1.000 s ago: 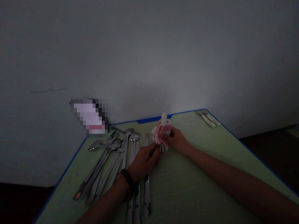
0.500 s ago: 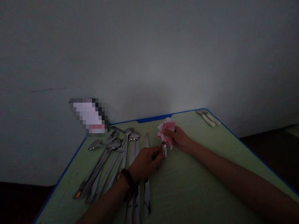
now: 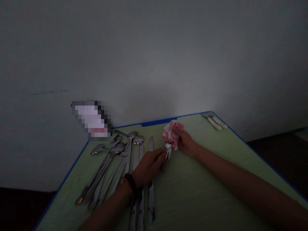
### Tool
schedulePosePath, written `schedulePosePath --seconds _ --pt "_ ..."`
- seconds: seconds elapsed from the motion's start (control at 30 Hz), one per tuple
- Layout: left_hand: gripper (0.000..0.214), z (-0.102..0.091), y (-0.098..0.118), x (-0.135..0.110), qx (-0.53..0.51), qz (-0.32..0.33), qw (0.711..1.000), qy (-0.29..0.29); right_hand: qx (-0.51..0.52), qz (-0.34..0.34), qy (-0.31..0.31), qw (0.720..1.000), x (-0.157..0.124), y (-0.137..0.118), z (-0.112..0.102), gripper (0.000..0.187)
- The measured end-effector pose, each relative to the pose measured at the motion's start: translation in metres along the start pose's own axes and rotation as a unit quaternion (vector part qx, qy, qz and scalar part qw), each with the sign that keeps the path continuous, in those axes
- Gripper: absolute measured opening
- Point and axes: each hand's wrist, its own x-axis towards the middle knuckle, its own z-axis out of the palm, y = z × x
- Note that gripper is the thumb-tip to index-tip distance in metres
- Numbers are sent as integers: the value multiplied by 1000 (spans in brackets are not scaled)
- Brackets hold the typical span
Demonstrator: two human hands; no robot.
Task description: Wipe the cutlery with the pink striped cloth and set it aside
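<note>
On my feed I've got the left hand [image 3: 150, 164] pinching a fork [image 3: 168, 149], right hand [image 3: 190, 144] clutching a bunched pink-and-white cloth [image 3: 171, 134] against it.

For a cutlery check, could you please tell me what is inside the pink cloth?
The fork shows its metal head below the cloth, by the left hand. Its handle is not visible; folds and the right hand cover the inside, so I cannot tell what is there.

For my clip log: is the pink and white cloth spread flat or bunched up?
Bunched up: the cloth shows crumpled folds and is gathered in the right hand.
</note>
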Motion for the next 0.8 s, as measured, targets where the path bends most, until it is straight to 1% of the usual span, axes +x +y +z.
schedulePosePath --seconds 0.1,0.2,0.3,0.37,0.5,0.63,0.7,0.8 --pt "40 -1 -1 0 -25 -9 1000 13 71 -5 28 997 1 -3 1 29" --pt "38 -1 -1 0 -34 -9 999 11 82 -12 50 995 2 -4 -1 27" --pt "37 0 -2 0 -41 -13 999 19 42 -4 27 999 4 -3 -5 24" --pt "35 0 -3 0 -69 -26 997 27 18 -5 6 1000 5 -2 -7 22" --pt "34 -1 -1 2 -145 -48 987 48 11 -20 -9 1000 5 -1 -9 28" --pt "32 -2 0 4 -187 -62 977 81 -5 -19 -33 999 2 2 -9 34" --pt "32 -1 -1 5 -184 -63 977 86 -28 -18 -43 999 0 3 -7 35" --pt "34 0 -3 5 -140 -52 986 80 -32 -29 -29 999 -1 4 -5 35"
